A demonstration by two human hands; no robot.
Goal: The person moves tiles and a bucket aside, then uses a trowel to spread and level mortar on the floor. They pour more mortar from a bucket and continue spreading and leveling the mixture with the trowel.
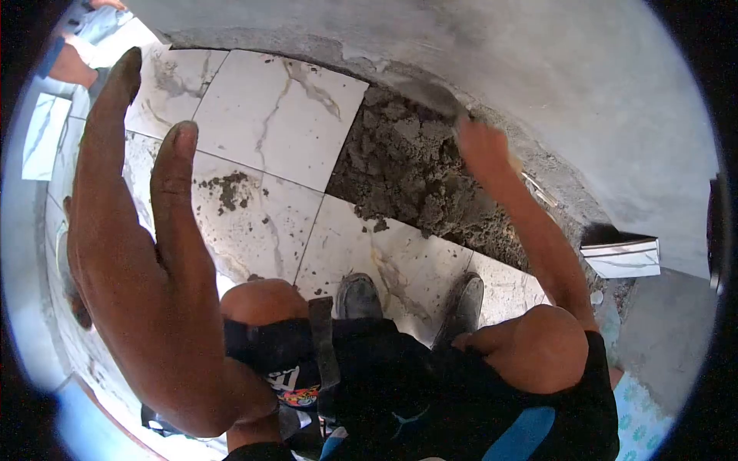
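Observation:
My left hand (146, 269) is raised close to the camera on the left, its thumb and fingers stretched out with nothing held. Its fingertips look dirty with mortar. My right hand (484, 150) is wrapped round the handle of a trowel (430, 94), whose blade lies at the foot of the wall, over the far edge of the wet mortar (415, 161). The mortar is dark, lumpy and uneven. It borders a white marble-patterned floor tile (269, 115) on its left. Crumbs of mortar (231, 188) are scattered on the tiles.
A grey plastered wall (584, 92) curves along the back and right. A cut tile piece (621, 257) stands at its base. My shoes (360, 298) rest on the tiles near the mortar. Another person's leg (71, 65) shows at the upper left.

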